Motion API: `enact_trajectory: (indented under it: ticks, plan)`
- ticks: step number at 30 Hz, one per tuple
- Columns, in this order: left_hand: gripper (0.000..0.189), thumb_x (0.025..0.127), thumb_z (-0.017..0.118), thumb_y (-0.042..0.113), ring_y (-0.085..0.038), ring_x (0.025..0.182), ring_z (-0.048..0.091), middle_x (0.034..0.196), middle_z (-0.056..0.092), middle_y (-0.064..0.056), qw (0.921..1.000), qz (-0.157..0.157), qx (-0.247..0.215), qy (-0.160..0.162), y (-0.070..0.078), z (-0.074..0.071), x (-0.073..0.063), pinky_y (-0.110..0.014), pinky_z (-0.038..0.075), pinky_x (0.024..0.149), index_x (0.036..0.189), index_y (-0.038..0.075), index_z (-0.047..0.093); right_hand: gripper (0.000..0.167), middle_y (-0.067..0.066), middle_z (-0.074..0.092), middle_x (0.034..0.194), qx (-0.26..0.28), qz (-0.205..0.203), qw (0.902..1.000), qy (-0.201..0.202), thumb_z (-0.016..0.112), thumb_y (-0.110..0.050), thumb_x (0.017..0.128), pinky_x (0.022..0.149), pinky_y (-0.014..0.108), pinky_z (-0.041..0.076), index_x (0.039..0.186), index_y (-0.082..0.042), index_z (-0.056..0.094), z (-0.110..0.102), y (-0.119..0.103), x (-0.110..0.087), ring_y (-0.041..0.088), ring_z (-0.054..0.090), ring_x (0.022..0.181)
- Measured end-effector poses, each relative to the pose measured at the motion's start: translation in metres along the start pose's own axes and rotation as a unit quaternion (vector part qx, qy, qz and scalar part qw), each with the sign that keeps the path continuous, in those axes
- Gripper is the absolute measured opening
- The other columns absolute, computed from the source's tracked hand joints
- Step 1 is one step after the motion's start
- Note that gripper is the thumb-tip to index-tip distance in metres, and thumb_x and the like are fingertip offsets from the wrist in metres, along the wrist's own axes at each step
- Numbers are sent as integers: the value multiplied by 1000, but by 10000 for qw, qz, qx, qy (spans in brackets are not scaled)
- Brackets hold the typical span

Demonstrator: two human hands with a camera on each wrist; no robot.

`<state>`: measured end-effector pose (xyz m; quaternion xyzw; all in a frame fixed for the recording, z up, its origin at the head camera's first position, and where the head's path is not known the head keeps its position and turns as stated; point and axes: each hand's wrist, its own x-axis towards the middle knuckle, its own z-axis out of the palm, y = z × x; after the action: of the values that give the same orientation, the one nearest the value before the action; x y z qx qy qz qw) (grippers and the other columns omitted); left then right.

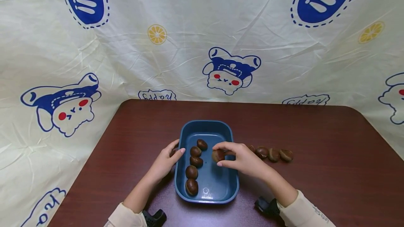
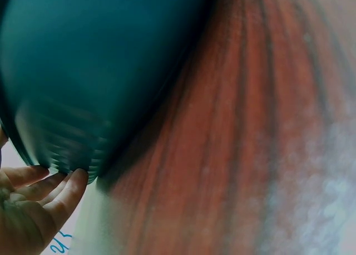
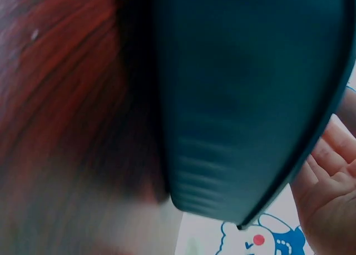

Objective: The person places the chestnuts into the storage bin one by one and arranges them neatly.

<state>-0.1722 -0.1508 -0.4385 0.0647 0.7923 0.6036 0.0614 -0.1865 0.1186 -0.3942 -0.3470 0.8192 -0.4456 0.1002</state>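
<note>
A blue rectangular tray [image 1: 206,199] stands on the table, with several brown chestnuts [image 1: 191,172] in a line along its left side. My left hand [image 1: 165,160] holds the tray's left edge, thumb over the rim; in the left wrist view its fingers [image 2: 69,196] touch the outer wall. Above the tray's right half, my right hand [image 1: 241,158] pinches one chestnut [image 1: 218,155] between thumb and fingers. The right wrist view shows the right hand [image 3: 331,177] over the rim, but the tray wall hides the chestnut there.
To the right of the tray, several more chestnuts [image 1: 274,155] lie in a row on the dark brown table [image 1: 331,171], partly behind my right hand. A white printed sheet [image 1: 180,62] hangs behind the table.
</note>
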Motion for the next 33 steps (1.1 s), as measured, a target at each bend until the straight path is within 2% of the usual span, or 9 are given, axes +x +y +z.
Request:
enact_trajectory:
  ticks: [6, 10, 15, 21, 27, 33]
  plan:
    - [52, 90, 55, 29, -32, 107, 52, 124, 51, -17, 10000, 4, -62, -1, 1, 0, 0, -46, 43, 85, 134, 5, 39, 36, -6, 57, 109, -93, -144, 9982, -569, 68, -18, 81, 85, 30, 45, 114, -13, 56, 6, -3, 8, 10, 55, 98]
    - [50, 91, 54, 21, -34, 107, 52, 123, 50, -22, 10000, 4, -99, -10, 12, 0, -4, -47, 44, 85, 133, 0, 38, 37, -6, 57, 109, -90, -94, 9951, -984, 68, -17, 80, 84, 29, 45, 114, -9, 57, 7, -6, 12, 9, 54, 97]
    - [47, 92, 51, 13, -36, 106, 52, 122, 49, -26, 9999, -8, -78, -65, 32, 0, -11, -46, 44, 85, 133, -5, 36, 36, -4, 57, 107, 57, 27, 9868, -1621, 68, -13, 80, 81, 27, 47, 113, -6, 56, 11, -9, 19, 9, 55, 95]
    - [47, 92, 51, 14, -34, 107, 52, 122, 49, -25, 9999, -34, -82, -89, 33, 0, -12, -45, 43, 86, 133, -4, 36, 33, -9, 58, 100, -245, 11, 9738, -2263, 71, -10, 77, 76, 20, 47, 108, -9, 58, 21, -11, 26, 3, 55, 87]
    - [48, 92, 52, 15, -35, 108, 51, 123, 49, -25, 10000, -26, -63, -64, 32, 0, -12, -46, 43, 86, 133, -4, 37, 29, -13, 56, 88, -713, -7, 9626, -2613, 73, -10, 75, 66, 19, 46, 100, -14, 60, 27, -11, 30, 3, 52, 74]
    - [47, 92, 51, 14, -35, 107, 51, 122, 49, -26, 9999, 4, -97, -104, 33, -1, -12, -45, 43, 86, 133, -5, 36, 28, -12, 54, 80, -1020, 55, 9554, -2770, 75, -10, 72, 58, 18, 43, 94, -16, 59, 30, -11, 31, 5, 51, 69]
